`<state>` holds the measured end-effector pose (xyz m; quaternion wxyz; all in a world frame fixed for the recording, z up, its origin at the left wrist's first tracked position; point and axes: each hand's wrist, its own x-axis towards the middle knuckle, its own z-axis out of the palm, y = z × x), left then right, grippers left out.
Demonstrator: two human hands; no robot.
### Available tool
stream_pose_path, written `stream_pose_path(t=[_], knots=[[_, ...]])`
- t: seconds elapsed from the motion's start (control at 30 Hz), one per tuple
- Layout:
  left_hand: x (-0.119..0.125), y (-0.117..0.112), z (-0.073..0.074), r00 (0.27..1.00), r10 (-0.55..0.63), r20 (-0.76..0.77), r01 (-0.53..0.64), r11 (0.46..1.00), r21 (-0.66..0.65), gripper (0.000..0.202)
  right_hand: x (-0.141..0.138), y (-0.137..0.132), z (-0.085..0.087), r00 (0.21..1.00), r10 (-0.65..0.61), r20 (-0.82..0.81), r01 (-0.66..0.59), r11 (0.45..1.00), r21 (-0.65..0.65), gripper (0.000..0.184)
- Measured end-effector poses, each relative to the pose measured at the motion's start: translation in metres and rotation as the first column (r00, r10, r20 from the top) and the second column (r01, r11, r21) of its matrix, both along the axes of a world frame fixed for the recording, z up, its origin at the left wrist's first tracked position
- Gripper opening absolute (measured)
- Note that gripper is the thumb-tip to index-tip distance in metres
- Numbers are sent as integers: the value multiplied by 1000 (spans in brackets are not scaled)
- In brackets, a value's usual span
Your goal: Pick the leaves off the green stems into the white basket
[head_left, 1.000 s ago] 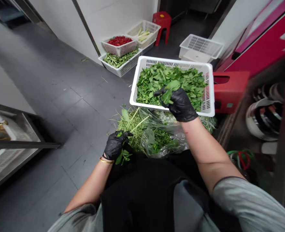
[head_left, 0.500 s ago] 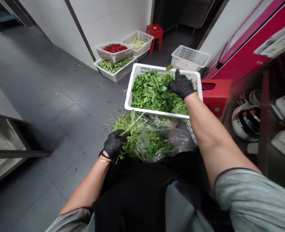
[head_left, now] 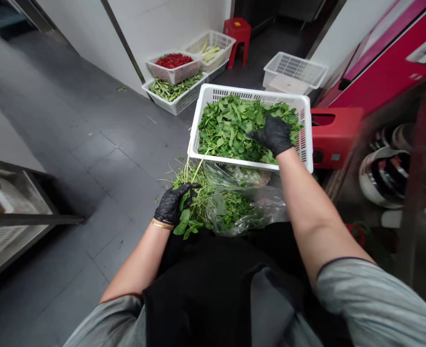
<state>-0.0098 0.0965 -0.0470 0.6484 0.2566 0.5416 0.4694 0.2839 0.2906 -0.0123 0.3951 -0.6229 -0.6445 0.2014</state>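
Note:
Both hands wear black gloves. My right hand [head_left: 273, 135] rests palm down on the heap of picked green leaves [head_left: 230, 130] inside a white slotted basket [head_left: 307, 144] in front of me; whether it holds leaves I cannot tell. My left hand [head_left: 172, 205] is closed around a leafy green stalk [head_left: 191, 193] at the near left of a pile of stems and greens [head_left: 198, 188]. The pile lies on the floor beside a clear plastic bag of greens [head_left: 249, 207].
Against the white wall stand baskets of red chillies [head_left: 172, 65], green beans [head_left: 172, 94] and pale stalks [head_left: 211, 48], with a red stool [head_left: 238, 31] behind. An empty white basket [head_left: 294, 72] and a red crate [head_left: 334, 137] sit right. A metal shelf [head_left: 13, 212] is left.
My right hand carried leaves from the basket's near edge to its far side, dropped them, and now lies on the heap. My left hand shifted its hold on a stalk.

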Motion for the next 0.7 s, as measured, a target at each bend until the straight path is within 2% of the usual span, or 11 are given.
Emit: stream_pose_path(t=[0.03,0.07,0.13,0.17,0.2,0.23,0.27,0.33,0.47,0.6,0.7], knots=[[1,1,1,994,7,106,-3,999,-34,31,4,-3,-1,996,-51,75,54,998,-29,47],[3,2,2,982,3,187,8,998,-59,32,0,-13,-5,993,-41,109,49,996,-72,51],[11,4,1,967,8,255,10,998,-67,32,-25,-48,-20,987,158,-4,-156,970,-184,42],[17,4,-1,965,19,261,-5,998,-57,32,-44,-68,-29,931,316,-183,-354,904,-240,34],[22,4,-3,965,37,261,-25,999,-47,32,-63,-86,-37,813,433,-389,-546,799,-252,33],[26,4,-6,963,58,264,-49,998,-39,32,-80,-102,-44,711,446,-543,-637,735,-230,36],[29,3,-9,959,83,270,-75,996,-39,32,-94,-114,-49,621,426,-658,-684,704,-191,38],[26,1,-14,948,155,279,-143,988,-62,28,-108,-125,-52,544,352,-762,-686,710,-162,42],[-3,-6,-18,925,303,229,-292,953,-82,17,-90,-121,-38,520,252,-816,-674,708,-211,41],[-27,-17,-16,948,245,204,-250,968,-2,25,-77,-119,-26,482,244,-842,-676,714,-181,41],[-24,-30,-14,980,161,114,-169,983,69,29,-87,-125,-24,517,228,-825,-650,731,-206,44]])
